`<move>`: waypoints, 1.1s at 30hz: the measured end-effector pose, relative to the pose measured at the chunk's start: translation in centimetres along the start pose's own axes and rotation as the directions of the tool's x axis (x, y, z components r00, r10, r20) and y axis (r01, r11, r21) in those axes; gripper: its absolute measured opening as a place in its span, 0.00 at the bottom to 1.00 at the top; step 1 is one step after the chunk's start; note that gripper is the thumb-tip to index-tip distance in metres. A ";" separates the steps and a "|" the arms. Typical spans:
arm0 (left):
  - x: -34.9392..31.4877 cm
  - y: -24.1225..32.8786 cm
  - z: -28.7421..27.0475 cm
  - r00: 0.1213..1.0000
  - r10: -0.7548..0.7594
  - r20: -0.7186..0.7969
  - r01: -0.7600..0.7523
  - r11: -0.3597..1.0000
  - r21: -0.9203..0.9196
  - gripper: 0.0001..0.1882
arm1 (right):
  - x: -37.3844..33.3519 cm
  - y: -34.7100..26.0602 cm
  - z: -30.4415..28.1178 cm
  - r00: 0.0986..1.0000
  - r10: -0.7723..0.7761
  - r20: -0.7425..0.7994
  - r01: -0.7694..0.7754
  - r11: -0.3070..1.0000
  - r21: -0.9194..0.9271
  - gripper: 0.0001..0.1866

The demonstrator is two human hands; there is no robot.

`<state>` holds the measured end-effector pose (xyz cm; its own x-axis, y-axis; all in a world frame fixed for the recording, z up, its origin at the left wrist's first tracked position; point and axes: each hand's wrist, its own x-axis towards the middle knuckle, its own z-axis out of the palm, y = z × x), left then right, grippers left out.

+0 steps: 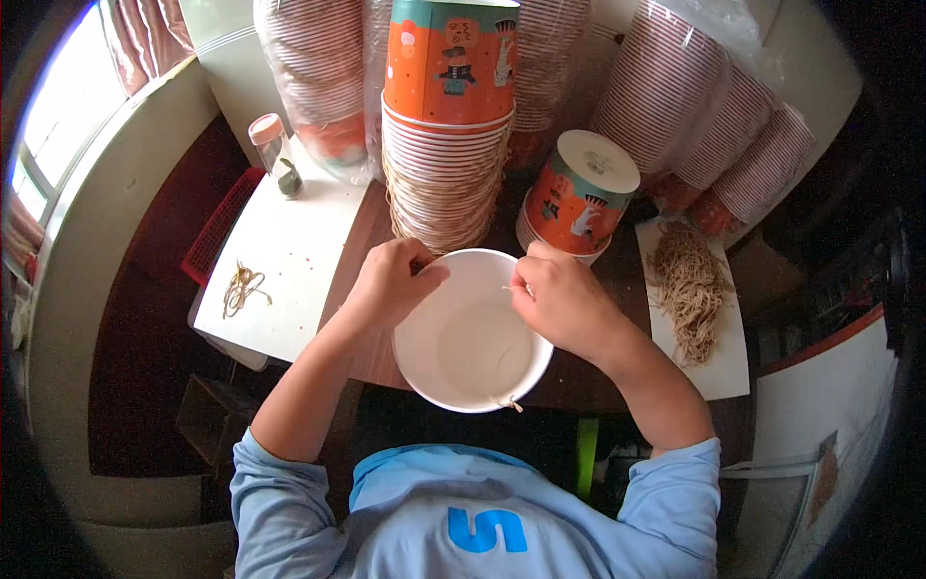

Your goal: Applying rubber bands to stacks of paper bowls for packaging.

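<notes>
A white paper bucket (468, 372) stands with its mouth toward me, between my two hands. My left hand (395, 285) is at its far left rim, fingers curled and thumb over the edge; what they grip is hidden. At the right rim my right hand (559, 299) is closed in a pinch on a thin pale cord (507, 288), whose short end shows by the fingertips. A knotted cord end (511, 404) sticks out at the near rim. Just beyond stands a tall stack of nested buckets (446, 183) with cord loops hanging round it.
A shorter upside-down bucket stack (579, 198) stands right of the tall one. Tan cords (690, 294) lie heaped on a white board at right. On the left board are a few loose cords (243, 288) and a clear jar (276, 154). Plastic-wrapped bucket stacks (666, 87) line the back.
</notes>
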<state>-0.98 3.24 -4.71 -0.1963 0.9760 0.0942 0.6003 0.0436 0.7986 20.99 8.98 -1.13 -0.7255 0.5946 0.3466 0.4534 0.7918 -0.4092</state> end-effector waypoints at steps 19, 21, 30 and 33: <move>-4.8 -0.9 -0.8 0.959 -0.127 0.252 0.259 0.750 -0.608 0.14 | 1.4 -0.3 1.6 0.986 -0.155 -0.060 0.161 0.980 0.118 0.03; -4.6 -0.9 -0.8 0.966 -0.110 0.235 0.229 0.788 -0.571 0.13 | 1.5 -1.3 2.0 0.994 -0.095 0.047 0.084 0.977 0.195 0.03; -4.4 -0.7 -0.4 0.974 -0.091 0.207 0.185 0.845 -0.502 0.11 | 1.9 -1.2 4.6 0.997 -0.069 0.033 0.062 0.985 0.162 0.04; -4.3 -0.8 -0.3 0.976 -0.086 0.201 0.174 0.858 -0.483 0.11 | 2.0 -1.2 4.8 0.998 -0.059 0.033 0.054 0.989 0.135 0.04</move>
<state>-0.82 -1.05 -5.57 -0.0875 0.9916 -0.0957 0.1069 0.1048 0.9887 16.53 8.58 -3.96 -0.7677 0.5419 0.3421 0.3392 0.7965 -0.5005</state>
